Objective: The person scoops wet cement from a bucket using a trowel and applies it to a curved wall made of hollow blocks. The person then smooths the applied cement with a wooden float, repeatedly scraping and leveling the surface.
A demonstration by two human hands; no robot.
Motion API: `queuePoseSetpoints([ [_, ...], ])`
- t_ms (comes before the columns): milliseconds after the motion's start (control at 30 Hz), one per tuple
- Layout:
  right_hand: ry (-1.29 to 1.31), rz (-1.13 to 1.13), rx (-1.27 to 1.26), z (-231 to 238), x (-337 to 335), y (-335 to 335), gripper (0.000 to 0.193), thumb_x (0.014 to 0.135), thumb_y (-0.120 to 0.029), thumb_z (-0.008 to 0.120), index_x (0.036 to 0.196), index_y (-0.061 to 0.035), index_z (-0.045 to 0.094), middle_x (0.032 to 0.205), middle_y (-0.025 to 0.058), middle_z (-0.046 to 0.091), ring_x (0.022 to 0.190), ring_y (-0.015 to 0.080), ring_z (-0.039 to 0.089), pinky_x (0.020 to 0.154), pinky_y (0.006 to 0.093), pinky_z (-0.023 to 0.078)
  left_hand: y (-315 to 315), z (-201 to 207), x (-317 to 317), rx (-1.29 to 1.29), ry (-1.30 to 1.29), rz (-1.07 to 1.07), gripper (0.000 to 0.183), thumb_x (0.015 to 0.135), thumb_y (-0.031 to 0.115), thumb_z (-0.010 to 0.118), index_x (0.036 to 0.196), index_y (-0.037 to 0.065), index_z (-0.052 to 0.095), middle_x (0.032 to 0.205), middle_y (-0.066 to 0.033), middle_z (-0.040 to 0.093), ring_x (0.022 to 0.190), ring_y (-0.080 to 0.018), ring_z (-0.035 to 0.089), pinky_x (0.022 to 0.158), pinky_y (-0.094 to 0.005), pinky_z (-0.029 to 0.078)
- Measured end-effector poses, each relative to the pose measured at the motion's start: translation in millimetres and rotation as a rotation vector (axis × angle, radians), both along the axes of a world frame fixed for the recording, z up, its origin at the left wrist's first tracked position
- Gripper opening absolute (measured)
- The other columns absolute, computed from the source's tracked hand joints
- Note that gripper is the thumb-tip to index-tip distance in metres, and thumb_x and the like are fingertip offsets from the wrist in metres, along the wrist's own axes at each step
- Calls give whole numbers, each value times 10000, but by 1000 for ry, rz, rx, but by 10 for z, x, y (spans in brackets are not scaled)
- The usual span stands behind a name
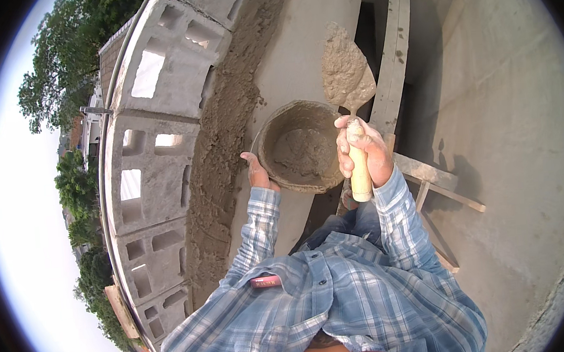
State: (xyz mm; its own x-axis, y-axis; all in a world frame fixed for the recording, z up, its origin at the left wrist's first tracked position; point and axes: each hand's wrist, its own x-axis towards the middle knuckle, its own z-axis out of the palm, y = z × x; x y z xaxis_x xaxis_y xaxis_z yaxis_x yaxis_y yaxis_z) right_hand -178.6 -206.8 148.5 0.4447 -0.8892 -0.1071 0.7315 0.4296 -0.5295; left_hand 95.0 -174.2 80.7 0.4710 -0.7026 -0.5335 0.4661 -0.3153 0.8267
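The right hand [366, 149] is clamped on a yellow-handled trowel [360, 174] heaped with grainy grey mortar [345, 67], while the left hand [259, 173], grip unclear, touches a round, crusted bucket [309, 188], wet mortar [303, 155] inside, at its right.

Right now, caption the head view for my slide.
Right hand holding a trowel loaded with mortar, left hand at a bucket, beside hollow blocks.

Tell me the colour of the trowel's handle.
Pale yellow, with greyish smudges near the top; the head view shows the handle best, in the right hand.
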Motion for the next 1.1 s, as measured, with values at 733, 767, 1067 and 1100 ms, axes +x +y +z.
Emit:
queuePoseSetpoints([
  [733, 1146, 650, -269, -441, -52, 696, 396, 901, -253, 625, 1158, 39, 550, 970, 130, 668, 555, 172, 607, 541, 324, 524, 858, 185, 179, 45, -210, -31, 937, 914, 696, 459, 1361, -125, 399, 1351, -234, 521, 1193, -326, 579, 1014, -461, 509],
  [767, 1247, 658, -217, -643, -175, 769, 456, 905, -273, 620, 1208, 57, 534, 998, 163, 677, 587, 190, 632, 558, 338, 530, 719, 356, -73, -54, -201, -32, 863, 912, 684, 488, 1246, -110, 534, 1224, -197, 605, 1109, -289, 612, 971, -412, 522],
  [1067, 843, 659, 178, -1153, 242, 852, 302, 918, -275, 639, 1056, -22, 548, 833, 76, 589, 624, 158, 607, 499, 308, 497, 243, 427, -463, -348, -606, -256, 577, 959, 594, 519, 655, 112, 422, 640, 104, 289, 611, -51, 220, 523, -263, 189],
  [1100, 721, 647, 203, -1122, 210, 841, 283, 923, -274, 648, 1052, -47, 537, 768, 18, 495, 573, 117, 531, 463, 276, 457, 222, 525, -516, -334, -588, -253, 585, 948, 606, 524, 656, 111, 417, 641, 104, 289, 610, -50, 221, 520, -261, 188],
])
